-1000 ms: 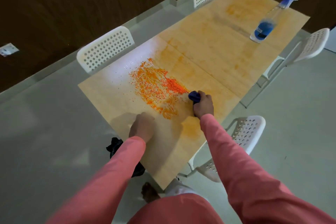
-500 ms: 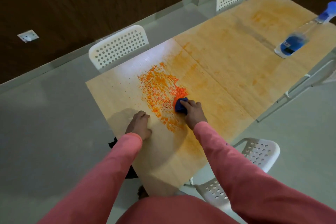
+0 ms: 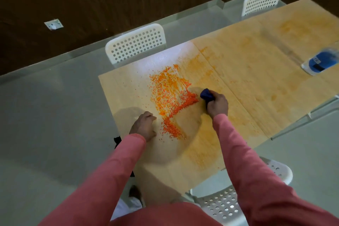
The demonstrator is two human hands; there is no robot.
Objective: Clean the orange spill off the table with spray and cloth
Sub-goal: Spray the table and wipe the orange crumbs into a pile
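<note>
1. Head view: the right hand (image 3: 218,104) was clenched round a wadded blue cloth (image 3: 207,94), pressed on the table (image 3: 256,82) at the spill's 3 o'clock edge.
2. The orange spill (image 3: 171,97) lay near the table's middle; a thick ridge of grains ran from the cloth down toward 6 o'clock, with thin specks scattered toward 9 and 12 o'clock.
3. The left hand (image 3: 144,127) rested on the table at the spill's 7 o'clock, fingers loosely curled, gripping nothing.
4. Risk, as I judged it: the ridge sat close to that resting hand and the near edge, so a hard sweep could have flung grains onto the floor or smeared the yellow stain wider.
5. The spray bottle (image 3: 320,63) lay well apart at 2 o'clock, blurred, blue liquid visible in its lower part; how full it was could not be told.
</note>
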